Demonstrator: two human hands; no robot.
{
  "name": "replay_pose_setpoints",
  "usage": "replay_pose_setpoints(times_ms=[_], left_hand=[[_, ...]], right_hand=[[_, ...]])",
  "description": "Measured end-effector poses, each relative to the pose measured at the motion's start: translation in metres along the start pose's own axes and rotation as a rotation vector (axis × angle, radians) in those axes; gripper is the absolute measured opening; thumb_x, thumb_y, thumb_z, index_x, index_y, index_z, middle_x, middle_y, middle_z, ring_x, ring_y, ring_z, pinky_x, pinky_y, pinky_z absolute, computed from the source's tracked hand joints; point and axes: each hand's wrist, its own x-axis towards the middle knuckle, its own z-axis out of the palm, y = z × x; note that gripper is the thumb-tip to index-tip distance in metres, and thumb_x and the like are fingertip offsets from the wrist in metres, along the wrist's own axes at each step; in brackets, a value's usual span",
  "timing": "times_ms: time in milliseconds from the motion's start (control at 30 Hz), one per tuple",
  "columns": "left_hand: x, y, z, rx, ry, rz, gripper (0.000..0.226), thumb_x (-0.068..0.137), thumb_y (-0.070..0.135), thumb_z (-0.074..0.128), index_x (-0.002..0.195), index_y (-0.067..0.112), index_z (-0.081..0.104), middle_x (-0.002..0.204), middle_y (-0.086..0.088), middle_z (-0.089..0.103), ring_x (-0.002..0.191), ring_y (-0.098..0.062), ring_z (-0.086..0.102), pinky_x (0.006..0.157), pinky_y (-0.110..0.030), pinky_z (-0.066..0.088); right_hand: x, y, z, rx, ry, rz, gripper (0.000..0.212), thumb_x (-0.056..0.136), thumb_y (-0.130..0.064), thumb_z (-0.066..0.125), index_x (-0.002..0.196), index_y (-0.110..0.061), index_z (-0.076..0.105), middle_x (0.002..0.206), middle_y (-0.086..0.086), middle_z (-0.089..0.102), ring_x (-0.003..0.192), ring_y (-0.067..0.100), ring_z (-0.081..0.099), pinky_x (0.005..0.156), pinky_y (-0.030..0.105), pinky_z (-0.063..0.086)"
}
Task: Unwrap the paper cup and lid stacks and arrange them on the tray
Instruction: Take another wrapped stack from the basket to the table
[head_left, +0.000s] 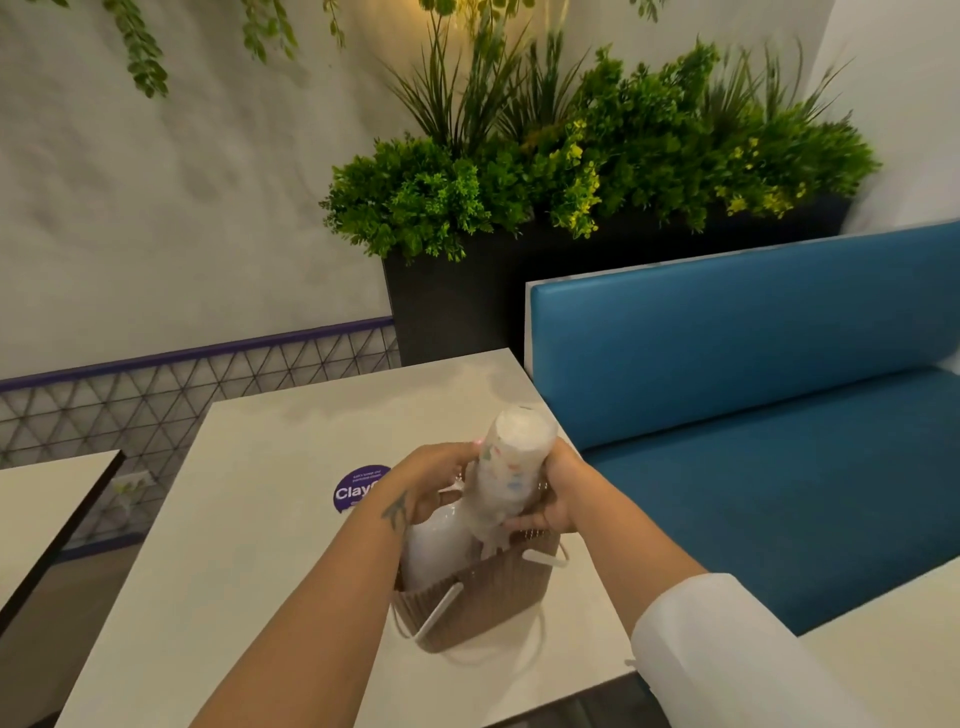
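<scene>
A brown ribbed basket (483, 605) with white handles stands on the pale table (249, 499). Out of it rises a wrapped stack of paper cups (511, 462), white with coloured flecks, tilted away from me. My left hand (434, 480) grips the stack from the left and my right hand (558, 491) grips it from the right, low on the stack. A second wrapped white stack (436, 545) lies in the basket below my left hand; whether it holds cups or lids is unclear. No tray is in view.
A round purple sticker (356, 488) is on the table beyond the basket. A blue padded bench (753, 415) runs along the right side. A dark planter (467, 306) with green plants stands behind the table. Another table (47, 499) sits at the left.
</scene>
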Motion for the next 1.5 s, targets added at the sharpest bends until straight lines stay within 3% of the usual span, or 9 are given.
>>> replay_pose_setpoints(times_ms=[133, 300, 400, 533, 633, 867, 1133, 1333, 1500], left_hand=[[0.01, 0.0, -0.004, 0.02, -0.065, -0.04, 0.03, 0.092, 0.032, 0.06, 0.115, 0.012, 0.064, 0.143, -0.011, 0.047, 0.135, -0.031, 0.034, 0.11, -0.045, 0.028], [0.027, 0.007, 0.0, -0.117, -0.126, -0.048, 0.031, 0.093, 0.035, 0.056, 0.114, 0.013, 0.061, 0.125, -0.013, 0.057, 0.103, -0.026, 0.053, 0.082, -0.041, 0.05], [0.033, 0.017, 0.007, -0.151, -0.152, -0.091, 0.034, 0.091, 0.044, 0.054, 0.102, 0.011, 0.061, 0.129, -0.014, 0.053, 0.116, -0.03, 0.049, 0.096, -0.043, 0.045], [0.039, 0.023, 0.02, -0.129, -0.179, -0.128, 0.068, 0.093, 0.051, 0.046, 0.136, -0.003, 0.047, 0.145, -0.025, 0.036, 0.137, -0.038, 0.035, 0.109, -0.042, 0.034], [0.043, 0.026, 0.029, -0.124, -0.228, -0.121, 0.067, 0.09, 0.058, 0.045, 0.128, 0.004, 0.053, 0.131, -0.018, 0.056, 0.111, -0.03, 0.055, 0.091, -0.039, 0.046], [0.05, 0.036, 0.052, -0.194, -0.262, -0.032, 0.051, 0.084, 0.06, 0.053, 0.11, 0.017, 0.06, 0.101, -0.004, 0.067, 0.09, -0.022, 0.065, 0.077, -0.038, 0.054], [0.043, 0.069, 0.108, -0.072, -0.329, -0.071, 0.073, 0.079, 0.068, 0.058, 0.121, 0.008, 0.061, 0.121, -0.016, 0.06, 0.109, -0.032, 0.06, 0.071, -0.039, 0.054], [0.034, 0.081, 0.168, 0.064, -0.548, 0.096, 0.067, 0.089, 0.068, 0.038, 0.112, 0.013, 0.067, 0.096, -0.008, 0.071, 0.083, -0.02, 0.067, 0.059, -0.029, 0.053], [0.006, 0.065, 0.248, 0.088, -0.749, 0.192, 0.055, 0.093, 0.06, 0.038, 0.114, 0.019, 0.068, 0.105, -0.006, 0.073, 0.088, -0.021, 0.072, 0.062, -0.031, 0.055]], right_hand=[[0.011, -0.003, 0.001, 0.033, 0.001, 0.021, 0.057, 0.087, -0.055, 0.053, 0.116, -0.005, 0.062, 0.109, 0.018, 0.066, 0.095, 0.038, 0.066, 0.065, 0.048, 0.06], [0.019, -0.021, -0.002, 0.046, 0.018, -0.007, 0.059, 0.088, -0.057, 0.051, 0.118, -0.007, 0.061, 0.112, 0.019, 0.065, 0.097, 0.039, 0.065, 0.071, 0.048, 0.059], [0.02, -0.034, -0.008, 0.039, 0.054, -0.02, 0.06, 0.086, -0.056, 0.055, 0.119, -0.006, 0.058, 0.111, 0.02, 0.063, 0.095, 0.039, 0.066, 0.077, 0.05, 0.058], [0.019, -0.043, -0.018, 0.042, 0.094, -0.039, 0.057, 0.086, -0.056, 0.055, 0.12, -0.01, 0.057, 0.111, 0.02, 0.062, 0.093, 0.039, 0.066, 0.082, 0.052, 0.056], [0.018, -0.047, -0.025, 0.019, 0.123, -0.057, 0.054, 0.087, -0.053, 0.056, 0.118, -0.009, 0.058, 0.108, 0.02, 0.063, 0.092, 0.038, 0.066, 0.084, 0.051, 0.056], [0.001, -0.068, -0.037, -0.18, 0.219, -0.061, 0.059, 0.084, -0.056, 0.054, 0.111, -0.005, 0.065, 0.103, 0.02, 0.07, 0.093, 0.038, 0.068, 0.083, 0.046, 0.057], [-0.046, -0.076, -0.074, -0.233, 0.382, -0.146, 0.063, 0.087, -0.06, 0.04, 0.111, -0.008, 0.066, 0.108, 0.02, 0.068, 0.103, 0.036, 0.063, 0.094, 0.049, 0.048], [-0.097, -0.065, -0.115, -0.167, 0.523, -0.248, 0.079, 0.09, -0.073, 0.016, 0.117, -0.015, 0.062, 0.113, 0.012, 0.065, 0.11, 0.033, 0.058, 0.104, 0.053, 0.039], [-0.152, -0.02, -0.166, -0.007, 0.649, -0.417, 0.076, 0.092, -0.068, 0.002, 0.135, -0.031, 0.051, 0.137, 0.002, 0.055, 0.128, 0.022, 0.046, 0.109, 0.045, 0.025]])
